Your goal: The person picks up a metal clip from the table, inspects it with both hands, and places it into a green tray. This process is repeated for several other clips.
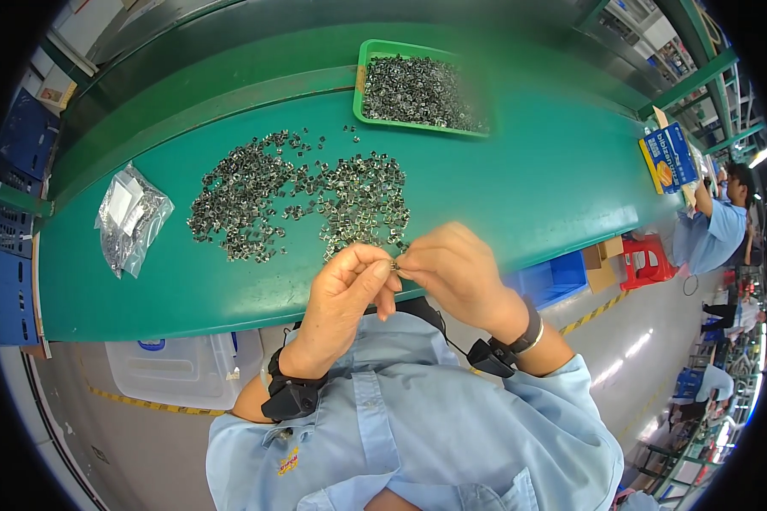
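1. Pinches a small metal piece [394, 266] between thumb and finger of the left hand [339, 294], clamped together on it, above the near edge of the green table [528, 183].
2. Meets the same piece from the right with fingertips of the right hand [462, 274]; impossible to see whether clamped on it or only touching, with the piece partly covered.
3. Wears a black wrist device [294, 400] on each arm.
4. Faces, just beyond the fingers, a loose right pile [365, 196] of small metal pieces, near a broader, darker left pile [240, 192].
5. Has at the far side a green tray [418, 127] full of such pieces, blurred at its right end.
6. Has a clear plastic bag [152, 213] of small parts well to the left of both piles.
7. Has below the table a clear storage box [170, 379] at left, a blue bin [558, 279] and a red stool [646, 262] at right.
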Tool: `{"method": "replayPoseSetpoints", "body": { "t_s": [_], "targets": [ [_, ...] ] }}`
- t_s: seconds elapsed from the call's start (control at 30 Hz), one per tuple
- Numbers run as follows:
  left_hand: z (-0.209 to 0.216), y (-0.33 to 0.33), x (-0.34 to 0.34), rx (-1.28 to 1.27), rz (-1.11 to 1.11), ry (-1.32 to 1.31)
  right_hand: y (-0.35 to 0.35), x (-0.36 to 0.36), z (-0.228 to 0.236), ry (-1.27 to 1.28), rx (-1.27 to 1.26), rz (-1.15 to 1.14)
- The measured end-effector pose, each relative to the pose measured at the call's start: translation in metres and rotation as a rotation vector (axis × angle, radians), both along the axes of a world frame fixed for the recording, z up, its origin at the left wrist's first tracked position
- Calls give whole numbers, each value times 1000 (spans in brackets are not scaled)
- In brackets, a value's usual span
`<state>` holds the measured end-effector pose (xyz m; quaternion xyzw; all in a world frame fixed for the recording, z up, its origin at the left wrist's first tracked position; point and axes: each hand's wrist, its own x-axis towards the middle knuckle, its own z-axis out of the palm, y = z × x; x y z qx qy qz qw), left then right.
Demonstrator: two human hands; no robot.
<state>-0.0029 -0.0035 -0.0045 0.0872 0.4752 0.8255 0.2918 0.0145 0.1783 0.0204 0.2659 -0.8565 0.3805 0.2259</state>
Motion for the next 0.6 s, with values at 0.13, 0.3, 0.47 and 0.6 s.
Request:
{"method": "replayPoseSetpoints", "body": {
  "t_s": [0.13,0.3,0.47,0.6],
  "targets": [
    [4,1,3,43,18,-55,-3,2,-4,41,-13,-26],
    [4,2,4,26,18,-30,-5,3,-7,75,-29,-26],
    [0,3,2,57,-5,-30,-5,4,-11,83,-60,-14],
    [1,6,1,148,-44,-75,-4,7,-16,76,-114,-3]
  ]
}}
